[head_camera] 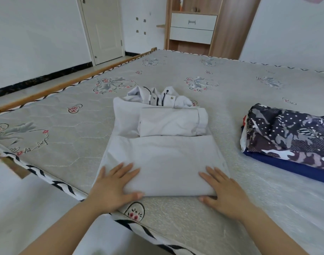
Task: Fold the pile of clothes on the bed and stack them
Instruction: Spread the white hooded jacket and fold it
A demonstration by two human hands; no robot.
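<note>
A light grey hooded jacket (163,155) lies on the bed near its front corner, sleeves folded in, hood and drawstrings at the far end. Its lower part is doubled over toward the hood. My left hand (114,186) holds the left end of that fold, fingers flat on top and thumb under the folded edge. My right hand (224,192) holds the right end the same way. A stack of folded clothes (289,137), dark patterned fabric over a navy piece, sits on the bed to the right.
The quilted grey mattress (65,126) with flower prints has a black-and-white trimmed edge near me and a wooden rail on the left. Beyond the bed stand a white door (104,28) and a wooden cabinet with white drawers (192,26).
</note>
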